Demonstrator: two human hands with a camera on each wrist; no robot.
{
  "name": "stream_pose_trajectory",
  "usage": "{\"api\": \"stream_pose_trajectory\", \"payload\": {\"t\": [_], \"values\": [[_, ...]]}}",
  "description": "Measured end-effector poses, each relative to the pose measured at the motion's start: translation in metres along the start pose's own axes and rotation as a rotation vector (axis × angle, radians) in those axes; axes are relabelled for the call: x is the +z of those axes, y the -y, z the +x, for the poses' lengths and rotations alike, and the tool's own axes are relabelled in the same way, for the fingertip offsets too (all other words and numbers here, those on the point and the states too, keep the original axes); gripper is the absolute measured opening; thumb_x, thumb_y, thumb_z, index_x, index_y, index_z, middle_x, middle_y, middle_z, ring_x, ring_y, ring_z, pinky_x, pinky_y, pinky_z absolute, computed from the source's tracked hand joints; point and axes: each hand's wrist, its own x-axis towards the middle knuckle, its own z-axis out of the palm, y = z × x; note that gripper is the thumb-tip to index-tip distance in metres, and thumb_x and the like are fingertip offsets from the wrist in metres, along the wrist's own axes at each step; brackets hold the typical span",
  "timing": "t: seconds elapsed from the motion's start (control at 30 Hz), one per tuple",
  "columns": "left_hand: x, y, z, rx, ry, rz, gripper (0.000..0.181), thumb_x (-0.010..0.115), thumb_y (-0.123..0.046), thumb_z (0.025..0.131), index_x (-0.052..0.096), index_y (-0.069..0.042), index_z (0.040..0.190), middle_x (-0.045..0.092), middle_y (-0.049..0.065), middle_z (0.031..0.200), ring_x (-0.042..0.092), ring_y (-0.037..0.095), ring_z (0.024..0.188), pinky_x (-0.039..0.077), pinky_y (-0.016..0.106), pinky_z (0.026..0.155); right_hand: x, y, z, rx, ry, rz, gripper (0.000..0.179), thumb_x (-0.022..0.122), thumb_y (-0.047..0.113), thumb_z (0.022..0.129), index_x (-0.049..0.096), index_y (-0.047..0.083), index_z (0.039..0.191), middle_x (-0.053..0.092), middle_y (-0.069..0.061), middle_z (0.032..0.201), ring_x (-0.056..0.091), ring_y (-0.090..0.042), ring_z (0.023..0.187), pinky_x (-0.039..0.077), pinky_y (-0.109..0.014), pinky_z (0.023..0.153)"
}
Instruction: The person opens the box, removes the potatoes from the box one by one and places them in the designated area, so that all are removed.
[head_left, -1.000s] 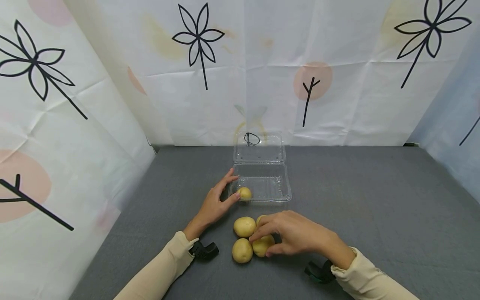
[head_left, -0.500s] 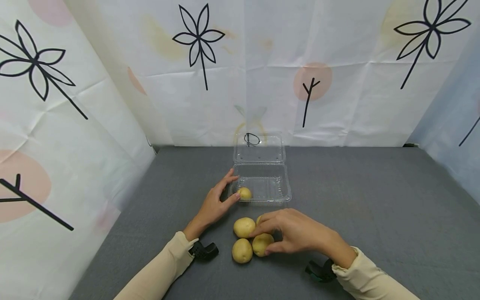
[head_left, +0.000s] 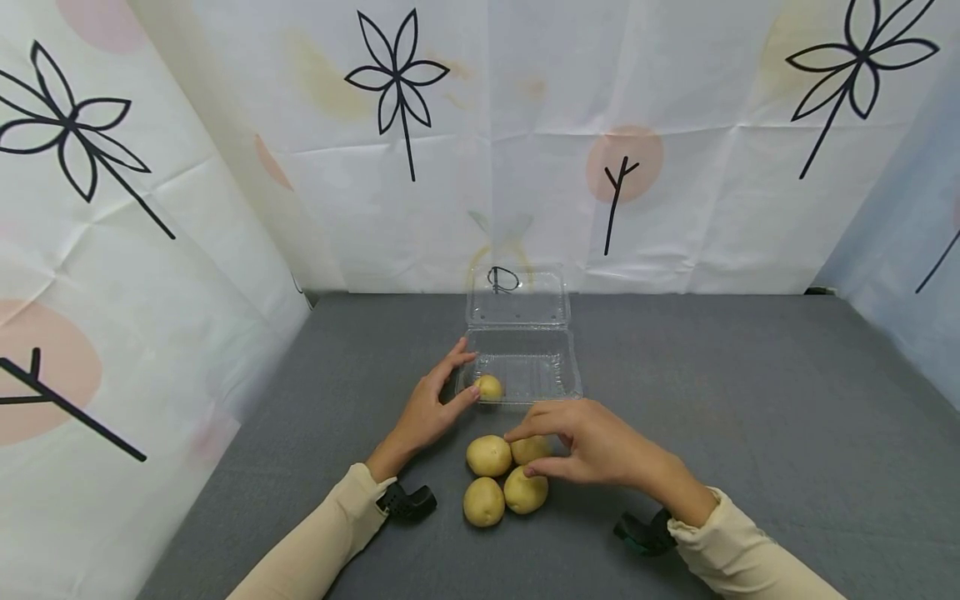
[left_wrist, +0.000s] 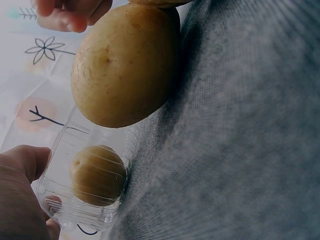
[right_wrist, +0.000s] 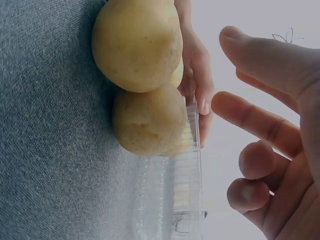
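Observation:
A clear plastic clamshell container (head_left: 536, 379) sits with its lid (head_left: 517, 296) raised at the back. One potato (head_left: 490, 387) lies in its front left corner. My left hand (head_left: 427, 412) holds that corner, thumb at the near rim and fingers over the left side. Several potatoes (head_left: 483, 502) are bunched on the table in front. My right hand (head_left: 592, 442) is above the back right potato (head_left: 531, 448), fingers spread from the thumb. In the right wrist view its fingers (right_wrist: 245, 112) stand apart from the potatoes (right_wrist: 137, 45), holding nothing.
Grey cloth covers the table (head_left: 720, 417). A white patterned curtain (head_left: 697, 208) hangs behind the container, and another stretch runs along the left. A black wrist camera (head_left: 408, 502) is strapped on each wrist.
My right hand has risen off the front right potato and shifted toward the container, uncovering more of the back right potato. My left hand and the container stay put.

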Motion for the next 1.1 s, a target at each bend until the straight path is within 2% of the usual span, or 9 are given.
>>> {"api": "stream_pose_trajectory", "payload": {"t": [0.17,0.37,0.5,0.6,0.97,1.1], "values": [[0.0,0.001,0.0,-0.001,0.002,0.006,0.056,0.065,-0.025,0.1,0.049,-0.008,0.15,0.025,0.003,0.17,0.027,0.029,0.156,0.033,0.063,0.117,0.0,-0.004,0.0,0.004,-0.057,0.006,0.034,0.082,0.021,0.087,0.075,0.018,0.121,0.074,0.001,0.104,0.036,0.009,0.057,0.038,-0.011,0.051],[0.0,0.0,0.0,0.002,0.007,0.002,0.056,0.064,-0.026,0.1,0.048,-0.008,0.151,0.025,0.004,0.17,0.027,0.03,0.156,0.033,0.064,0.117,-0.001,-0.009,0.001,0.006,-0.121,-0.011,0.034,0.082,0.016,0.086,0.075,0.018,0.12,0.074,0.001,0.102,0.046,0.001,0.061,0.042,-0.015,0.055],[0.0,0.001,0.0,-0.003,0.008,0.0,0.056,0.064,-0.026,0.1,0.048,-0.008,0.151,0.025,0.004,0.17,0.026,0.029,0.156,0.033,0.063,0.117,-0.001,-0.013,0.001,0.027,-0.143,-0.012,0.033,0.082,0.017,0.087,0.076,0.018,0.119,0.073,0.004,0.103,0.051,-0.006,0.063,0.045,-0.02,0.055],[0.0,0.002,0.0,-0.01,0.007,-0.002,0.055,0.065,-0.025,0.1,0.048,-0.008,0.151,0.025,0.003,0.17,0.026,0.028,0.157,0.032,0.063,0.118,0.0,-0.015,0.001,0.036,-0.158,-0.013,0.032,0.082,0.016,0.087,0.076,0.017,0.118,0.072,0.005,0.103,0.051,-0.006,0.064,0.046,-0.024,0.055],[0.001,0.004,0.0,-0.003,0.004,-0.016,0.053,0.064,-0.022,0.101,0.049,-0.011,0.15,0.025,0.004,0.17,0.025,0.029,0.157,0.031,0.064,0.118,0.0,-0.02,0.001,0.047,-0.193,-0.029,0.032,0.082,0.015,0.086,0.076,0.018,0.117,0.073,0.004,0.106,0.045,0.003,0.064,0.047,-0.026,0.055],[0.0,0.003,0.0,0.002,0.004,-0.006,0.054,0.065,-0.023,0.1,0.049,-0.01,0.15,0.025,0.004,0.17,0.026,0.029,0.156,0.032,0.063,0.118,0.0,-0.022,0.001,0.044,-0.208,-0.038,0.031,0.082,0.014,0.086,0.076,0.017,0.117,0.073,0.005,0.105,0.043,0.001,0.061,0.046,-0.024,0.055]]}}
